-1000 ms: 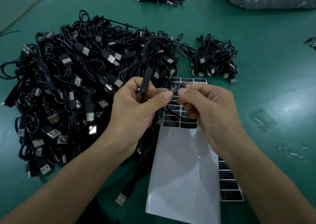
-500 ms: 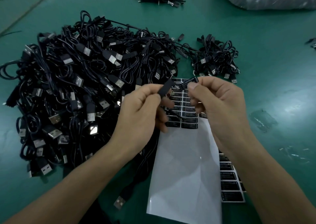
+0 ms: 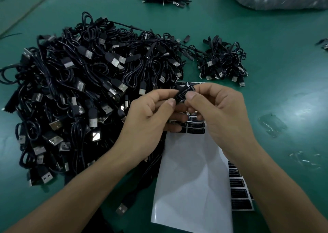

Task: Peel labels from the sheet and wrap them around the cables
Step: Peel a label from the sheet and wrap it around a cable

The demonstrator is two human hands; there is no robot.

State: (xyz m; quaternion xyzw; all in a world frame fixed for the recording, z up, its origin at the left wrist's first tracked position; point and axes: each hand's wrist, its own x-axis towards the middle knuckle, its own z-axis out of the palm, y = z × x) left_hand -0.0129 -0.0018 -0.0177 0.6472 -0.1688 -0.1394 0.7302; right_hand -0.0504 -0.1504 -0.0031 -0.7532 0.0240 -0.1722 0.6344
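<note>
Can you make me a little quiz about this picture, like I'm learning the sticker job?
1. True or false: the left hand and the right hand both pinch the black label.
2. Pick one: seen from the sheet, the big pile of cables lies A) to the left, B) to the right, C) under it.
3. Fill in: the table is the colour ____.
Key: 1 true; 2 A; 3 green.
</note>
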